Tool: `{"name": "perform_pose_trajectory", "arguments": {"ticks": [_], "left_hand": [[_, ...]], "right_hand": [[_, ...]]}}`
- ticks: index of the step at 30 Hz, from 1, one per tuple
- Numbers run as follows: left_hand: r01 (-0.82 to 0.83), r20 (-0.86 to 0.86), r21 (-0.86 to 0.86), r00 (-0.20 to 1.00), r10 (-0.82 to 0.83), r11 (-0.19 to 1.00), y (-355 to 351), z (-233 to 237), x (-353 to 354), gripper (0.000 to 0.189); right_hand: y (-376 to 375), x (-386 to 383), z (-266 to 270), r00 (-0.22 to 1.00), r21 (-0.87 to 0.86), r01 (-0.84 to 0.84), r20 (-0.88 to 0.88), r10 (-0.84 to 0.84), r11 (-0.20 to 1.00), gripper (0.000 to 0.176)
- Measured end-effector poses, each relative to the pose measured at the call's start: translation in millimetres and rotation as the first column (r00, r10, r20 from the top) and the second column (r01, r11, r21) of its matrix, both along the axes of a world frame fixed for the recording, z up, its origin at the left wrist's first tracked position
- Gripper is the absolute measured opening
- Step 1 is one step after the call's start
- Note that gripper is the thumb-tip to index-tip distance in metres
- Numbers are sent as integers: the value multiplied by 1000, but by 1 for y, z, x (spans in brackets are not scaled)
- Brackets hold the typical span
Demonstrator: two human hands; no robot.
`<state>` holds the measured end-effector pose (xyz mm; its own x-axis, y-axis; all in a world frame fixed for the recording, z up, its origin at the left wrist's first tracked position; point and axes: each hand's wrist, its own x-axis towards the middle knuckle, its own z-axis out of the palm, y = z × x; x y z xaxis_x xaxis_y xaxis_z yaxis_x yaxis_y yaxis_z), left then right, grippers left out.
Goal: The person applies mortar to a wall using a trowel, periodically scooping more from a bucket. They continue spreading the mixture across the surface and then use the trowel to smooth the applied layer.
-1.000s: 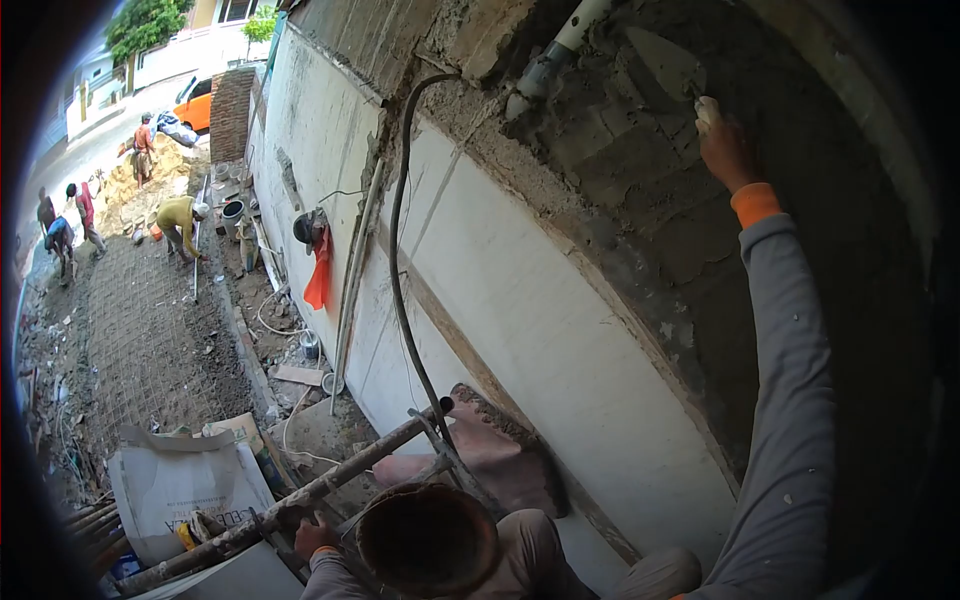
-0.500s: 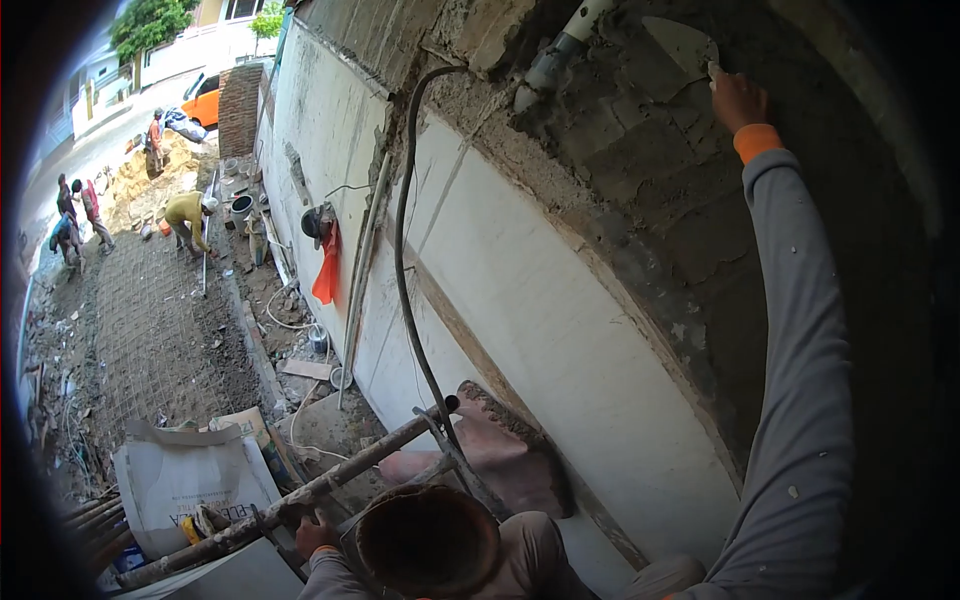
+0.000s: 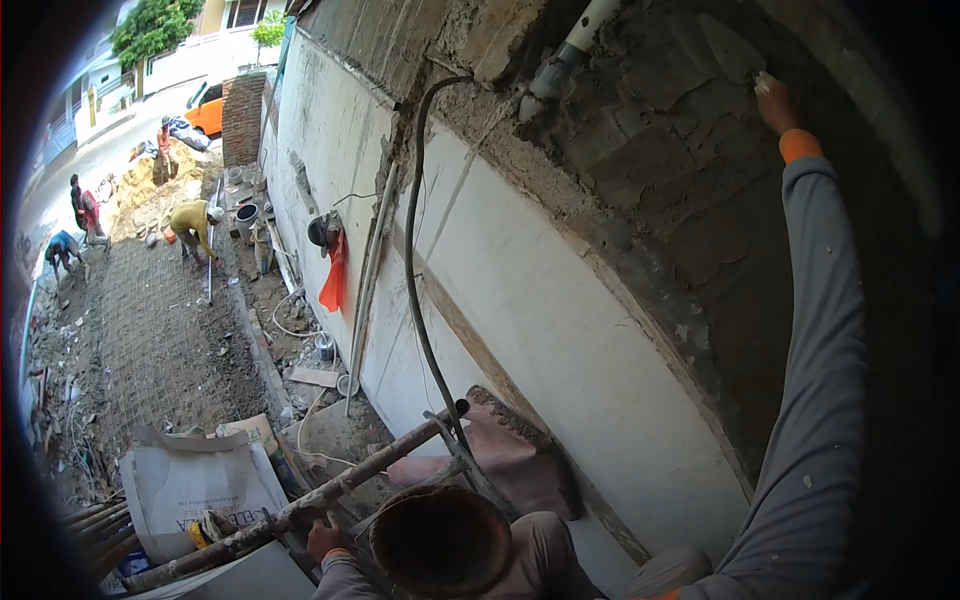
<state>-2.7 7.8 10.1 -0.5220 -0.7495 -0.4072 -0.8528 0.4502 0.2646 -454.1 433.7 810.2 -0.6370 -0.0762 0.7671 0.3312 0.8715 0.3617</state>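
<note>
At the upper right, my right hand (image 3: 778,104) is closed round the handle of a trowel (image 3: 728,50), whose blade lies against the wet mortar (image 3: 690,180) on the wall. A grey and white pipe (image 3: 568,62) comes out of the wall left of the blade. Low in the view, my left hand (image 3: 325,538) is curled beside a metal scaffold pipe (image 3: 300,505); whether it grips the pipe is hard to make out. Right of that hand, a round, dark bowl (image 3: 440,540) sits by my knees.
A black hose (image 3: 409,220) hangs down the white wall (image 3: 560,300). A cap with an orange cloth (image 3: 335,270) hangs farther left. Below are a paper sack (image 3: 200,490), mesh-covered ground (image 3: 160,330), a bent person in yellow (image 3: 190,222) and several other people.
My right hand and the trowel have moved right and slightly down across the mortar. My left hand stays by the scaffold pipe. The view has shifted a little, and people below have changed posture.
</note>
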Motion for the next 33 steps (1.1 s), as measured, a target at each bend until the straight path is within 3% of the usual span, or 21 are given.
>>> {"name": "perform_pose_trajectory", "arguments": {"ticks": [5,9,12,14,19,23,26,33], "left_hand": [[3,-3,9,1000,-3,1000,0,0,1,48],[10,9,13,1000,-10,1000,1,3,1,48],[1,12,17,1000,-1,1000,1,4,-1,49],[1,22,26,1000,-1,1000,1,7,-3,50],[9,86,51,996,-13,999,0,10,-4,51],[8,54,35,998,-10,999,2,10,-1,52],[10,36,44,999,-11,999,1,13,-3,50],[-4,8,52,1000,4,999,1,6,-1,50]], "right_hand": [[133,-26,38,962,-29,-263,-82,259,964,43],[59,62,-32,983,-172,16,-177,-47,985,44],[23,73,-98,987,62,-59,-147,68,996,45],[-29,80,-128,990,11,7,137,-8,1000,45],[-28,13,-170,979,231,-113,192,68,966,43],[-10,17,-138,992,357,-123,24,123,926,43],[-19,56,-99,998,279,-31,-51,47,960,40],[15,100,-46,980,320,133,-186,-75,938,43]]}}
